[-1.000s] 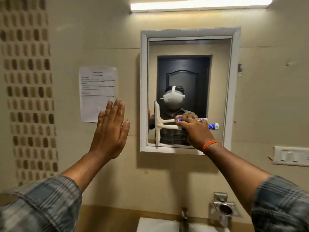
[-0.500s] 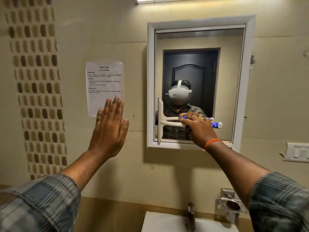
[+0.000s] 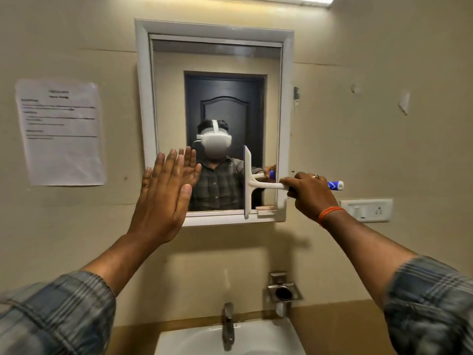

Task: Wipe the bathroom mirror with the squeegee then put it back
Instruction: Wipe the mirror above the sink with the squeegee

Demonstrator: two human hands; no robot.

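No readable text. Paper notice (image 3: 60, 131) taped on wall left of mirror (image 3: 215, 124) has printed lines, too blurred. Squeegee (image 3: 258, 184) handle pattern illegible.

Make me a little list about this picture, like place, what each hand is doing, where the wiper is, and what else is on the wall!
place: bathroom, facing a white-framed mirror above a sink
right hand: right hand gripping the squeegee by its handle
left hand: left hand open and flat, fingers up, in front of the mirror's lower left corner
squeegee position: blade upright, low on the right part of the glass
wall, left: paper notice
wall, right: switch plate
below mirror: tap and metal holder
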